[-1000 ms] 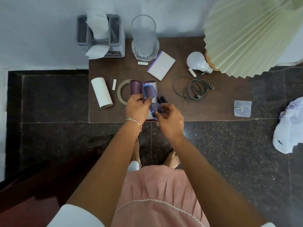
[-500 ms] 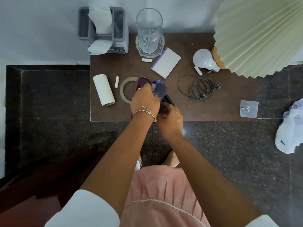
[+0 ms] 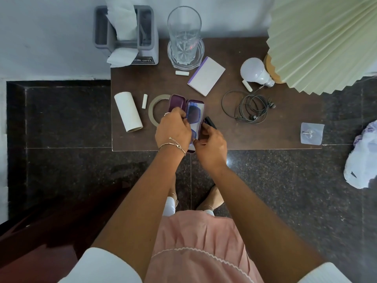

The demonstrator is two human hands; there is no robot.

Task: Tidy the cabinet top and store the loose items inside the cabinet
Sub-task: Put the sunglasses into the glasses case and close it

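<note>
You are standing in a home, likely a bedroom corner. Beyond your hands a small brown cabinet top sits against a pale wall, with a pleated lamp shade to their far right and a tissue holder to their far left, over dark polished stone floor tiles.

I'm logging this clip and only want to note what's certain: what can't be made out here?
- Near end of the glasses case, head view: covered by the left hand.
- Black object: mostly hidden by the right hand.
- Lamp: cut off by the frame's top-right edge.
- Cabinet interior: not visible from above.
</note>
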